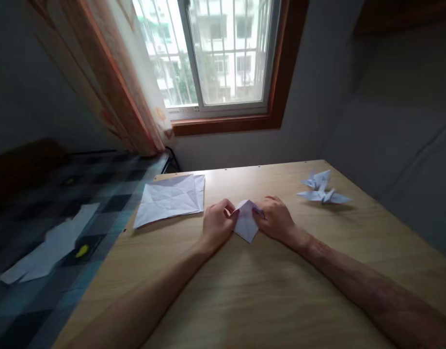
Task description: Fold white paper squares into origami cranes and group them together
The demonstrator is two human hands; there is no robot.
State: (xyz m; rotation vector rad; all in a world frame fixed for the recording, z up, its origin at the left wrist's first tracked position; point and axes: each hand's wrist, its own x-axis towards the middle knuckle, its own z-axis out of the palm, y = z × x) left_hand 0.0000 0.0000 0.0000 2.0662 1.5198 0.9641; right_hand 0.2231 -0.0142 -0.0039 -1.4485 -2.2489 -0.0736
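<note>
A small piece of folded white paper [246,224], roughly kite-shaped with a point toward me, lies at the middle of the wooden table. My left hand [219,220] pinches its left edge between thumb and fingers. On the opposite edge, my right hand [276,216] grips the paper with the thumb on top and the fingers curled. The fingertips of both hands are partly hidden behind the paper and knuckles.
Creased white sheets [172,196] lie stacked at the table's [208,300] back left. Folded paper cranes [323,195] stand at the back right. Left of the table, a checked bed [110,194] holds cut paper [59,245] and a small yellow object [82,251]. A window [230,53] is behind.
</note>
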